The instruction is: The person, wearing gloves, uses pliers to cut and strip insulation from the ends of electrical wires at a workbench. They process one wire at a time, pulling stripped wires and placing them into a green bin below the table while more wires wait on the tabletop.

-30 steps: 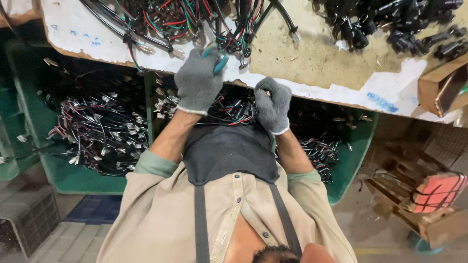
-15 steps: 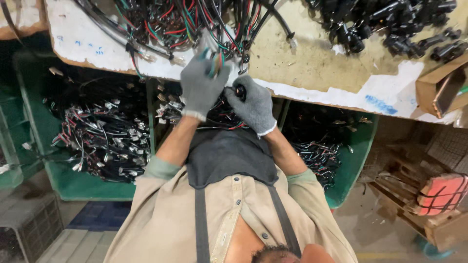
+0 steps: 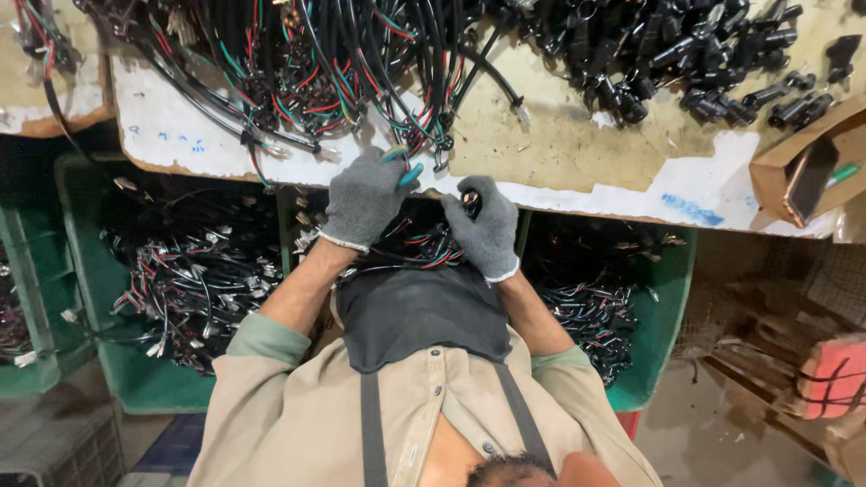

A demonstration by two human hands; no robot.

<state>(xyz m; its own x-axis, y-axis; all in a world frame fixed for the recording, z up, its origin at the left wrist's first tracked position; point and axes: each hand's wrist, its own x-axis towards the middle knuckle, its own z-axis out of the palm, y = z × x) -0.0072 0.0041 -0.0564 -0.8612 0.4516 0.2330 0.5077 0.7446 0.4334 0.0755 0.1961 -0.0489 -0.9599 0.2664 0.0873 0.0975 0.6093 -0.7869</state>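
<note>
Worn cardboard-topped workbench (image 3: pixel 577 153) fills the background. At its near edge, the left hand (image 3: pixel 363 198) in a grey glove grips a teal-handled tool (image 3: pixel 403 169), while the right hand (image 3: pixel 487 225) is closed around a black connector (image 3: pixel 470 197). Above both hands lies a wire harness tangle (image 3: pixel 343 72); below them, green bins (image 3: pixel 135 379) hold more wires.
</note>
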